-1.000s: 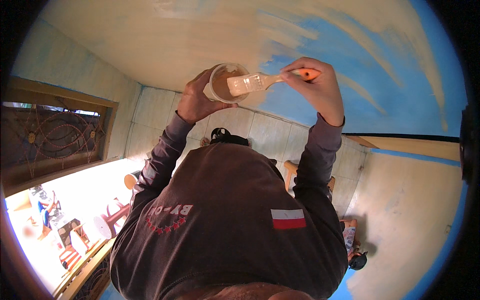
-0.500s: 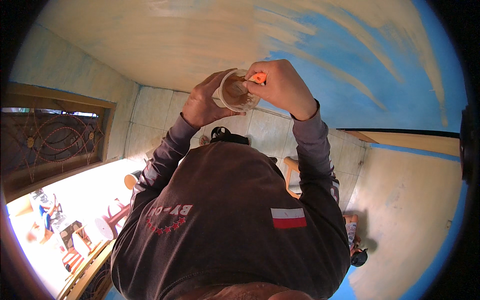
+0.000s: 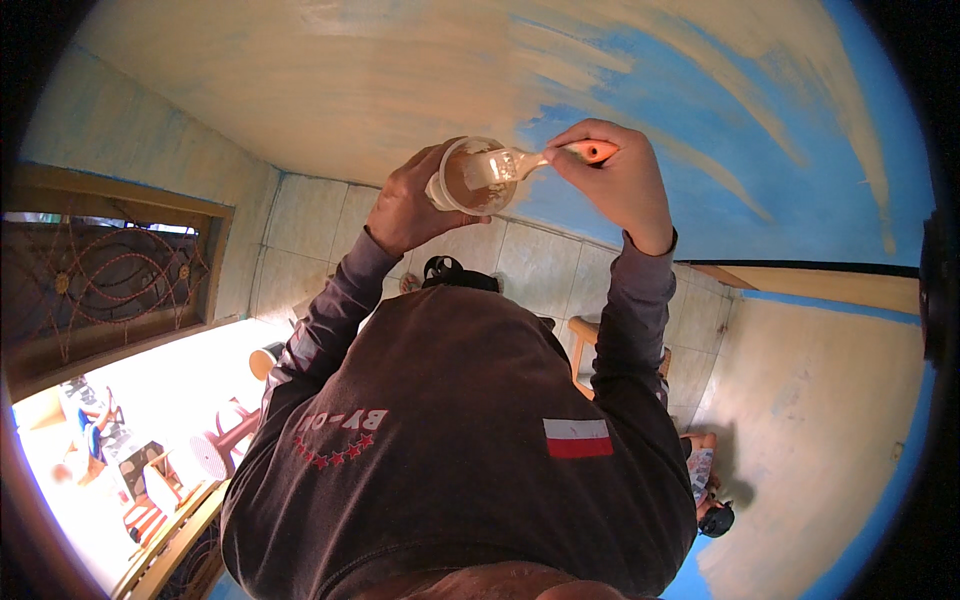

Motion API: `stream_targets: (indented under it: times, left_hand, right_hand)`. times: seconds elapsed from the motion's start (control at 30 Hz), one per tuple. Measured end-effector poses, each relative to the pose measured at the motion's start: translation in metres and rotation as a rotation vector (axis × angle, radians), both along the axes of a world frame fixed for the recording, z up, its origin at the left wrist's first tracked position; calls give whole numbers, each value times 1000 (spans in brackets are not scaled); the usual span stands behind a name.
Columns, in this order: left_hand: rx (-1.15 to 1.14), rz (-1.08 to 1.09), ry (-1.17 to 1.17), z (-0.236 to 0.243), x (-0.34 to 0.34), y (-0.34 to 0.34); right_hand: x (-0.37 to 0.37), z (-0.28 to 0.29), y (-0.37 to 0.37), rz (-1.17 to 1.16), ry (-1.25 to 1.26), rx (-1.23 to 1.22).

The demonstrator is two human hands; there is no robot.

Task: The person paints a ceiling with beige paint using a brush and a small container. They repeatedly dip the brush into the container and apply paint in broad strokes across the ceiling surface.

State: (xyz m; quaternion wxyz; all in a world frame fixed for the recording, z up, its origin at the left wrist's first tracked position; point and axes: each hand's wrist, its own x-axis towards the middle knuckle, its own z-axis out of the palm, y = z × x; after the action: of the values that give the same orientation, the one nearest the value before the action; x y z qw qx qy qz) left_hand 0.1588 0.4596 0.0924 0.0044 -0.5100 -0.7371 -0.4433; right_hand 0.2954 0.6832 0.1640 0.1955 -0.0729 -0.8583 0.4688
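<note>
My left hand [image 3: 408, 203] is wrapped round the side of a small round paint tub [image 3: 455, 152], tipped so that its inside shows. Beige paint coats the tub's inner wall. Between the fingers of my right hand [image 3: 625, 185] is a paintbrush [image 3: 530, 160] with an orange-tipped handle. Its pale, paint-covered head lies over the tub's right rim and partly inside it. Beyond both hands rises a wall [image 3: 640, 110], blue on the right with beige streaks across it and mostly beige on the left.
At left is a window [image 3: 110, 280] with a curled metal grille. Pale floor tiles [image 3: 535, 265] lie below my hands. A wooden stool or chair [image 3: 582, 335] stands near my right elbow. Another person [image 3: 705, 480] is low by the right wall. Chairs and other items show through the bright opening at lower left.
My right hand has moved right, drawing the brush partly out of the tub so its head now shows. The left hand and tub have stayed nearly in place.
</note>
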Motion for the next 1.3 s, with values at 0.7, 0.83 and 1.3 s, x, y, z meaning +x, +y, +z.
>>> stream_targets:
  times: [0.7,0.83,1.3]
  left_hand:
    - [162,146,218,80,-4,92]
    - [132,122,176,92,-6,104]
    - [138,126,162,101,3,101]
  right_hand:
    - [31,-3,71,-341,705,-622]
    - [16,13,83,-320,810,-525]
    - [79,26,171,-766,699,52]
